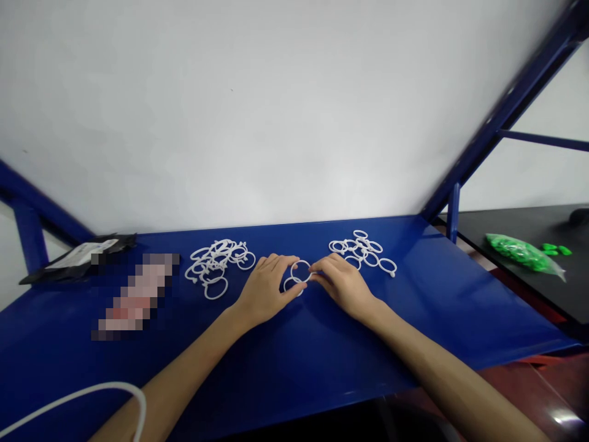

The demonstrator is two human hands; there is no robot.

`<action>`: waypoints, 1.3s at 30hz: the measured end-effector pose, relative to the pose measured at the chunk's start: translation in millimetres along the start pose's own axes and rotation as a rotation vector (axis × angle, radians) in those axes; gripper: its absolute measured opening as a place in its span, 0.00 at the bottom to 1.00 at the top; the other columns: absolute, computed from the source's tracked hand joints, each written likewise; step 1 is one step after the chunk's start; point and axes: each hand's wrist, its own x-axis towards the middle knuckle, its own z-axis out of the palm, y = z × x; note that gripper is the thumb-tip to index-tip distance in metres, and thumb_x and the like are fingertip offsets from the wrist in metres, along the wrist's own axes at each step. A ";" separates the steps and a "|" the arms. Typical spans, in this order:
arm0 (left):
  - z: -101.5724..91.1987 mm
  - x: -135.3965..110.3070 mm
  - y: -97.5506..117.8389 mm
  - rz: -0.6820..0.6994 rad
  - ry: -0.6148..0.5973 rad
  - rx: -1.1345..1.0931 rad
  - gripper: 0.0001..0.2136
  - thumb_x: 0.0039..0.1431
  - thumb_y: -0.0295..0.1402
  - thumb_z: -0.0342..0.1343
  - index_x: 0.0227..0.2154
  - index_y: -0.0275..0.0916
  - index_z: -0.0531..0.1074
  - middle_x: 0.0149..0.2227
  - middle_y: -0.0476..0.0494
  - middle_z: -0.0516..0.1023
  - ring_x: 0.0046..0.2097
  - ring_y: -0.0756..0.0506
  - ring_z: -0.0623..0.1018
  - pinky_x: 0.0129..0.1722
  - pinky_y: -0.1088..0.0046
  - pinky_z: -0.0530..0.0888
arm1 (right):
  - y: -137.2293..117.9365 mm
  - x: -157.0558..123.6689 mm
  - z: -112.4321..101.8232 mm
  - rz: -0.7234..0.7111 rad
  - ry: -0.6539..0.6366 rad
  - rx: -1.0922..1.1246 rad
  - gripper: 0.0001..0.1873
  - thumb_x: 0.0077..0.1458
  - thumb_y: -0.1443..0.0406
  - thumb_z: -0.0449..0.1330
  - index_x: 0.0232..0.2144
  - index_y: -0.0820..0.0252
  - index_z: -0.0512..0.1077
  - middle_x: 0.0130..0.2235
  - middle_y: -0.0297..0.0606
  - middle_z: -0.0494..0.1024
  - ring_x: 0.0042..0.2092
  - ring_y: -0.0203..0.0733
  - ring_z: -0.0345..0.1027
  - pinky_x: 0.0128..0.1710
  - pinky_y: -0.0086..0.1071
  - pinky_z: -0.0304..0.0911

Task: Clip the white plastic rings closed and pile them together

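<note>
In front of me, above the blue table, my hands hold a white plastic curtain ring (300, 261) between them. My left hand (263, 290) is curved around its left side, with the thumb low and the fingertips high. On its right edge, my right hand (343, 283) pinches the ring between thumb and fingers. A second white ring (284, 285) overlaps just below, by my left thumb; whether it is linked to the first I cannot tell. A tangled pile of white rings (219, 253) lies left of my left hand. Beyond my right hand is a smaller group of rings (363, 250).
The blue table (285, 368) meets a white wall at its back. At left are a black package (83, 255) and a blurred-out item (138, 294). A white cable (92, 388) crosses the lower left. A bag of green pieces (519, 253) lies on a black surface at right.
</note>
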 end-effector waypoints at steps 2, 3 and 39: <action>0.0 0.1 0.6 0.026 0.001 0.021 0.18 0.61 0.41 0.58 0.51 0.41 0.68 0.47 0.42 0.79 0.47 0.41 0.76 0.49 0.58 0.69 | 0.3 0.7 -1.9 -0.023 -0.010 0.024 0.08 0.68 0.63 0.54 0.43 0.54 0.73 0.40 0.42 0.79 0.43 0.46 0.68 0.43 0.41 0.68; 0.5 0.0 0.7 0.045 0.005 0.033 0.19 0.61 0.41 0.58 0.52 0.41 0.68 0.47 0.42 0.79 0.47 0.41 0.76 0.49 0.58 0.69 | 0.5 0.9 -2.6 -0.034 -0.013 0.040 0.08 0.68 0.63 0.54 0.43 0.54 0.73 0.41 0.42 0.79 0.43 0.46 0.68 0.43 0.42 0.68; -0.7 -4.8 -6.2 0.103 -0.224 0.130 0.14 0.62 0.43 0.55 0.44 0.41 0.73 0.42 0.43 0.75 0.43 0.41 0.73 0.44 0.61 0.67 | 103.2 9.1 -38.9 0.449 0.435 -0.261 0.18 0.61 0.51 0.58 0.29 0.57 0.75 0.34 0.41 0.80 0.39 0.49 0.66 0.43 0.40 0.60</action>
